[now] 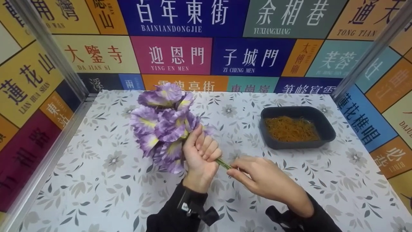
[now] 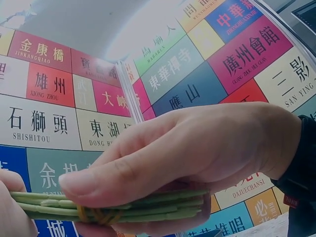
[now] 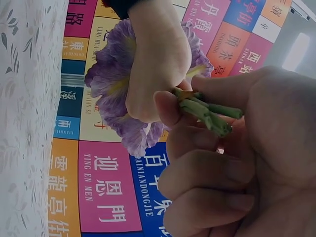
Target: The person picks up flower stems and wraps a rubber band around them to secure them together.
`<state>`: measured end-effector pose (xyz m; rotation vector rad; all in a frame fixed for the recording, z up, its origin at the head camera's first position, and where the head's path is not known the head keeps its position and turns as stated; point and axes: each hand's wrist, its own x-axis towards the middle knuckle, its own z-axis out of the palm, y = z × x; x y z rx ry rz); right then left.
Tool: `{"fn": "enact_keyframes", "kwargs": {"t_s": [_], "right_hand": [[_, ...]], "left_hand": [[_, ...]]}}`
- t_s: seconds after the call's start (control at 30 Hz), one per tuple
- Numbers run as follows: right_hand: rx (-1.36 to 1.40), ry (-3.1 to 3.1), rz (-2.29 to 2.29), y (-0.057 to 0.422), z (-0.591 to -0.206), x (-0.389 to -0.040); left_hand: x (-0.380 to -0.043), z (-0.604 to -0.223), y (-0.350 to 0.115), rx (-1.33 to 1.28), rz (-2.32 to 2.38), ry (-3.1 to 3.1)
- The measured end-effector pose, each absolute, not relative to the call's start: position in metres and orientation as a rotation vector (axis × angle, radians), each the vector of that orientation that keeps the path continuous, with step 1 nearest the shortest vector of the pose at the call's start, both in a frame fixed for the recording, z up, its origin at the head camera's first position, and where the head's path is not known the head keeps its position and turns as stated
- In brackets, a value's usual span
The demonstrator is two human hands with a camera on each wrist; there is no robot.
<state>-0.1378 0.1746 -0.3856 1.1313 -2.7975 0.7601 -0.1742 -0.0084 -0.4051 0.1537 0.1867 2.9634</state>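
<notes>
A bunch of purple flowers point(image 1: 161, 125) with yellow centres leans to the left in the head view. My left hand point(image 1: 201, 158) grips its green stems point(image 1: 222, 163) just below the blooms, fingers curled round them. Lower down, my right hand point(image 1: 267, 177) pinches the stem ends between thumb and fingers. An orange-brown rubber band point(image 2: 101, 216) goes round the stems in the left wrist view, under the right thumb. The right wrist view shows the cut stem ends point(image 3: 212, 118) sticking out past the right thumb and forefinger.
A dark grey plastic tub point(image 1: 297, 145) stands at the back right of the table, holding a heap of thin orange-brown rubber bands point(image 1: 289, 129). The table has a white leaf-patterned cover point(image 1: 106, 190). Panels with colourful signs point(image 1: 170, 54) enclose it behind and at both sides.
</notes>
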Motion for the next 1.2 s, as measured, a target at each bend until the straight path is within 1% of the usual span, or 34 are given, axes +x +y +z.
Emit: {"fn": "enact_keyframes", "kwargs": {"t_s": [0.47,0.9,1.0,1.2], "right_hand": [[1.152,-2.808,0.83,0.17,-0.393,-0.139],[1.126,-2.856,0.834,0.161,-0.405,-0.135],[1.119,-2.856,0.871,0.16,-0.406,-0.134],[1.061,-2.817,0.971,0.158,-0.407,-0.135]], "left_hand": [[-0.177,-0.406,-0.011,0.113,2.942,0.224],[-0.183,-0.405,-0.015,0.165,2.818,0.42],[-0.183,-0.405,-0.014,0.152,2.796,0.52],[-0.181,-0.403,-0.012,0.142,2.723,0.939]]}}
